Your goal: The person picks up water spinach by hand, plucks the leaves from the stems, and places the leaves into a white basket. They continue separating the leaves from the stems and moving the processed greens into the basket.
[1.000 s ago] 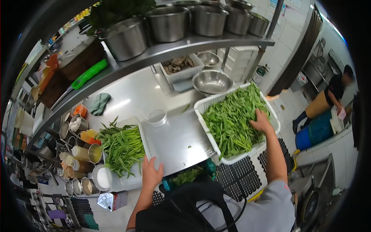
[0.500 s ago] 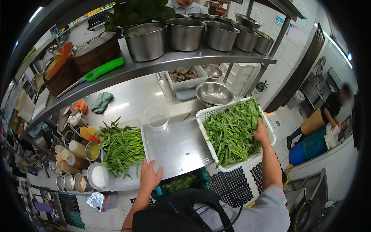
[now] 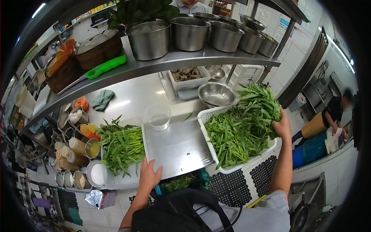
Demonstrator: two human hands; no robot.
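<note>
My right hand (image 3: 282, 123) is closed round a bunch of water spinach (image 3: 259, 102), lifted at the back right of a white perforated basket (image 3: 209, 136). More water spinach (image 3: 228, 139) fills the basket beneath it. My left hand (image 3: 150, 176) lies at the near right corner of a white tray (image 3: 145, 141), its thumb spread and its fingers stretched along the rim. In that tray, cut water spinach (image 3: 121, 145) lies with its stems pointing right. A clear round container (image 3: 158, 120) stands on the steel table (image 3: 174, 145) between tray and basket.
Sauce bottles (image 3: 73, 156) and steel pots crowd the left side. Overhead runs a steel shelf (image 3: 174, 60) carrying several pots. A steel bowl (image 3: 217, 94) and a tub of shellfish-like pieces (image 3: 189, 79) stand behind. A co-worker (image 3: 328, 116) bends over a blue barrel at right.
My right hand has closed on a bunch of water spinach and raised it up and to the right. My left hand has stayed at the tray.
</note>
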